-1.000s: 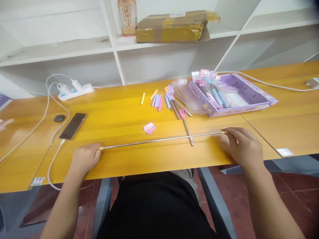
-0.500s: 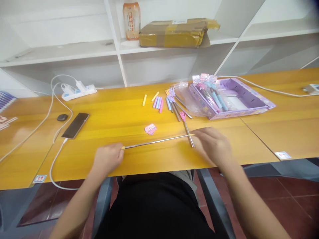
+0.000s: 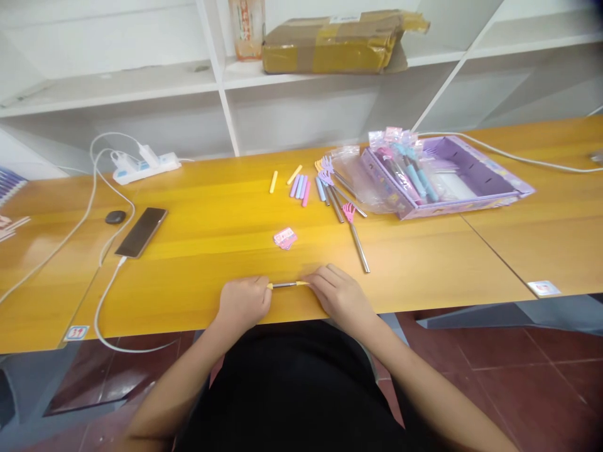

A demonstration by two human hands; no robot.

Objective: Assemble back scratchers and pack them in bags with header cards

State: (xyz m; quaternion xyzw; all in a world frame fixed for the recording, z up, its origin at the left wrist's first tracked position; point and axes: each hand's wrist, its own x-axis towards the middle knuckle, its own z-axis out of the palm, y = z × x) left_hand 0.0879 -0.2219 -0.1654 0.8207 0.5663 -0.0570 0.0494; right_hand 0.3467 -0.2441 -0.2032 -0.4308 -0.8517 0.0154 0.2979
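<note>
Near the table's front edge, a telescopic back scratcher [image 3: 284, 285] with a short silver rod and yellow ends lies level between my hands. My left hand [image 3: 245, 300] is closed round its left yellow end. My right hand [image 3: 340, 295] pinches the right yellow end, and the fingers cover the tip. To the right and farther off lies a pink-headed back scratcher [image 3: 359, 246] with a metal stem. Just beyond my hands is a small stack of pink labels [image 3: 285, 238]. Several coloured handle sleeves [image 3: 300, 190] lie at the back, beside more claw-headed scratchers [image 3: 335, 199].
A purple box [image 3: 475, 166] with bagged scratchers [image 3: 414, 177] stands at the back right, clear bags [image 3: 358, 182] beside it. To the left are a phone [image 3: 142, 232] on a cable, a black round object [image 3: 115, 217] and a power strip [image 3: 147, 168]. A taped carton [image 3: 334, 47] sits on the shelf.
My hands have come together from wide apart, and the back scratcher's long rod has slid in to a short length. My right hand has moved left, away from the pink-headed scratcher.
</note>
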